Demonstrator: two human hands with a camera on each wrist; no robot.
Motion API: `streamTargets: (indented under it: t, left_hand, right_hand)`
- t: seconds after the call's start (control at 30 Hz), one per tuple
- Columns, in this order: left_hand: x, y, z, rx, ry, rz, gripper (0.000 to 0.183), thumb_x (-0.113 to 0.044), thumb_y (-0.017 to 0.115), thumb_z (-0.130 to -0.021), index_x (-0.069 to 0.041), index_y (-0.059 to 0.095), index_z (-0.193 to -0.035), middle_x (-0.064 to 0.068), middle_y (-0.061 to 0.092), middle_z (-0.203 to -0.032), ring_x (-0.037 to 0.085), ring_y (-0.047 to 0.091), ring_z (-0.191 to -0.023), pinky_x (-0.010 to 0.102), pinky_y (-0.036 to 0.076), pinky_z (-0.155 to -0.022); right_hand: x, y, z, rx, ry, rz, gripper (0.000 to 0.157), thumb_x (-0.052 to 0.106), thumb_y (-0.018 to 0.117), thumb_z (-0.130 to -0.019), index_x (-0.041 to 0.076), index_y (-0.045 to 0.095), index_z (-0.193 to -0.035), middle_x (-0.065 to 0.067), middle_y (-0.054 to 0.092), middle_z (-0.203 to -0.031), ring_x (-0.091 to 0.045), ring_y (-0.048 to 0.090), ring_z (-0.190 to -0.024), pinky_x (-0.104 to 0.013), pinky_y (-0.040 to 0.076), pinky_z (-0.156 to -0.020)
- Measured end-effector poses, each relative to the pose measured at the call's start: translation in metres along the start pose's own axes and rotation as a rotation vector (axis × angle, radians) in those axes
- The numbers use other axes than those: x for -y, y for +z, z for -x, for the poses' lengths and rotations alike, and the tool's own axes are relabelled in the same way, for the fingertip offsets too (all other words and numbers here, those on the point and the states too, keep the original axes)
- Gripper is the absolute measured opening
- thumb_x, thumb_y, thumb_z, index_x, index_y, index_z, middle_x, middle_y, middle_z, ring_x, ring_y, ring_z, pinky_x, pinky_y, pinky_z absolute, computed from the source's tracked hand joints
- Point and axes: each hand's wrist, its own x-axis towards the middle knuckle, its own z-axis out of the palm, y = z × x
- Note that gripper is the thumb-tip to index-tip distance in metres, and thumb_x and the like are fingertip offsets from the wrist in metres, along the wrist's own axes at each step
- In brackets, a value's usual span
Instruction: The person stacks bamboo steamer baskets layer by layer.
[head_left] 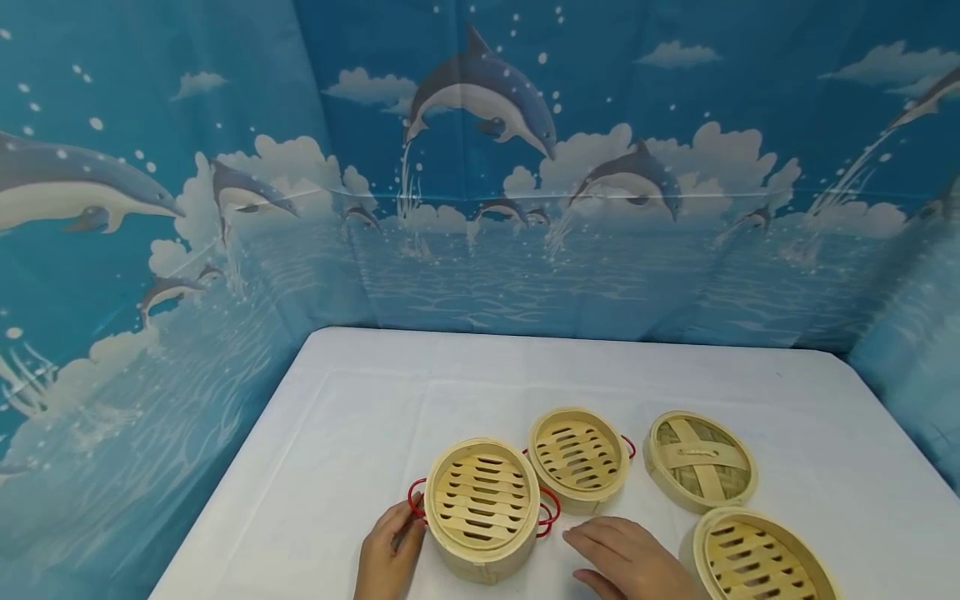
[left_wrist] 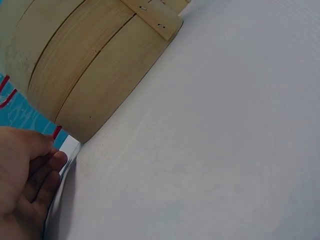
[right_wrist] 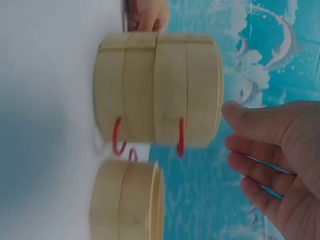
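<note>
A stack of two bamboo steamer baskets point(head_left: 480, 546) stands on the white table, one on top of the other, with a slatted base visible inside the top one. Red cord handles stick out on both sides. My left hand point(head_left: 390, 546) is at the left of the stack; its thumb and fingers pinch the lower red handle point(left_wrist: 57, 132). To the right of the stack, my right hand point(head_left: 626, 558) hovers with fingers extended and holds nothing. In the right wrist view its fingertips point(right_wrist: 232, 111) are close to the stack's top rim.
Behind the stack to the right sits another small steamer basket point(head_left: 577, 496) with red handles. A woven bamboo lid point(head_left: 697, 458) lies farther right. One more slatted basket point(head_left: 757, 558) is at the front right. A dolphin-print curtain point(head_left: 480, 275) encloses the white table point(head_left: 360, 400).
</note>
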Motion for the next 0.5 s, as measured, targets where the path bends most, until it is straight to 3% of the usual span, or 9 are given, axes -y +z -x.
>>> streamTargets:
  t: [0.23,0.33,0.43,0.5]
  left_hand:
    - [0.001,0.001,0.002,-0.028,0.026,-0.008,0.030,-0.003,0.065,-0.084,0.005,0.062,-0.113,0.008,0.062,-0.105,0.010,0.060,-0.091,0.020,0.050,-0.080]
    - [0.001,0.001,0.003,-0.027,0.023,-0.003,0.030,-0.004,0.065,-0.085,0.004,0.062,-0.114,0.008,0.062,-0.105,0.012,0.061,-0.090,0.020,0.050,-0.080]
    - [0.002,0.001,0.002,-0.024,0.016,-0.007,0.031,-0.006,0.065,-0.085,0.004,0.062,-0.114,0.008,0.061,-0.106,0.012,0.060,-0.091,0.020,0.050,-0.080]
    - [0.002,0.001,0.002,-0.025,0.021,-0.010,0.031,-0.006,0.065,-0.085,0.004,0.062,-0.114,0.008,0.061,-0.106,0.012,0.060,-0.091,0.020,0.050,-0.080]
  right_hand:
    - [-0.015,-0.019,0.039,-0.001,0.049,0.058,0.040,0.042,0.046,-0.094,0.008,0.067,-0.097,0.006,0.060,-0.092,-0.009,0.059,-0.078,-0.014,0.046,-0.069]
    - [-0.020,-0.028,0.056,0.012,0.070,0.067,0.040,0.043,0.053,-0.091,0.006,0.068,-0.094,0.006,0.060,-0.091,-0.006,0.057,-0.076,-0.011,0.044,-0.067]
    - [-0.024,-0.038,0.075,0.076,0.134,0.059,0.037,0.041,0.068,-0.081,0.007,0.067,-0.094,0.008,0.059,-0.093,-0.003,0.056,-0.078,-0.007,0.040,-0.068]
    - [-0.031,-0.043,0.089,0.112,0.133,0.037,0.039,0.038,0.075,-0.075,0.006,0.066,-0.096,0.007,0.058,-0.093,-0.003,0.055,-0.078,-0.006,0.039,-0.068]
